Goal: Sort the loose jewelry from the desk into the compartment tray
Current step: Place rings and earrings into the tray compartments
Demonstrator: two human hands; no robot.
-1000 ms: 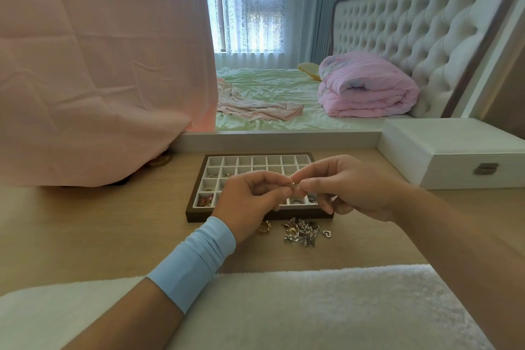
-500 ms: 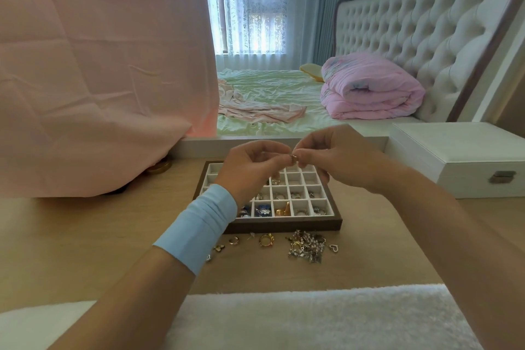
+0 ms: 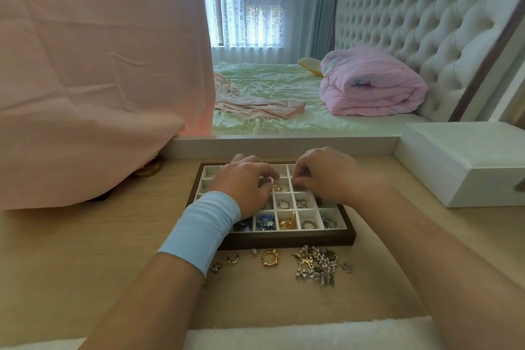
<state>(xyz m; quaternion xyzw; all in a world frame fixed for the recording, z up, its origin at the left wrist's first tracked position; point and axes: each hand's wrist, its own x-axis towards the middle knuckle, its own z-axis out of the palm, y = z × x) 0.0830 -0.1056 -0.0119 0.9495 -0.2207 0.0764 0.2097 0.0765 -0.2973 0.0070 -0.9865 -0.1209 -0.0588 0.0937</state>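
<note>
Wood-framed compartment tray (image 3: 284,239) with white cells is set on the pale desk (image 3: 85,250), just in front of a low white ledge. Both hands are held over its middle rows. Left hand (image 3: 244,185), light-blue wristband (image 3: 201,227) worn behind it, is curled with its fingertips just beside a small gold piece (image 3: 279,187) seen in a central cell; whether that piece is pinched or only lies there cannot be told. Right hand (image 3: 326,176) is curled with its fingertips dipped at the next cell over; a grip cannot be confirmed. Near row is already filled: blue pieces (image 3: 267,221), a gold piece (image 3: 287,222), silver rings (image 3: 309,224). More rings are seen one row up (image 3: 284,203). Unsorted jewelry lies on the desk just beside the tray's near edge: a tangled pile (image 3: 316,264), a gold ring (image 3: 270,258), a smaller ring (image 3: 232,258), a heart charm (image 3: 347,267). White box (image 3: 468,162) is placed to the right, draped pink cloth (image 3: 85,65) to the left.
</note>
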